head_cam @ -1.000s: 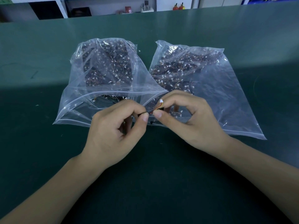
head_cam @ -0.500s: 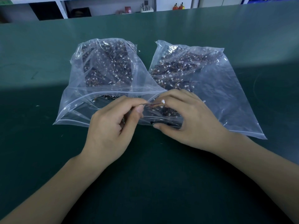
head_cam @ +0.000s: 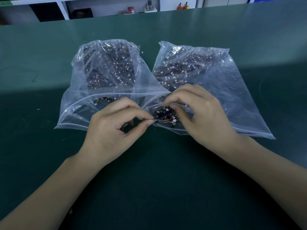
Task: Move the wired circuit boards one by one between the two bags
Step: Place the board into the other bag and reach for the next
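Two clear zip-top plastic bags, the left bag (head_cam: 106, 77) and the right bag (head_cam: 216, 83), lie side by side on a dark green matte tabletop (head_cam: 49, 55), both full of small dark wired circuit boards. The left hand (head_cam: 114, 130) pinches one wired circuit board (head_cam: 164, 120) at the right bag's mouth; the right hand (head_cam: 201, 117) pinches that bag's rim. White shelving (head_cam: 63, 7) stands behind.

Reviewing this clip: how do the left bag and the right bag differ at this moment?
The left bag has its mouth gaping wide toward the person, while the right bag lies flatter. The left bag's boards sit heaped at its far end; the right bag's also reach its mouth. The right hand works at the right bag's mouth, while the left hand pinches a wired circuit board outside the left bag. Both are clear zip bags on the green table.
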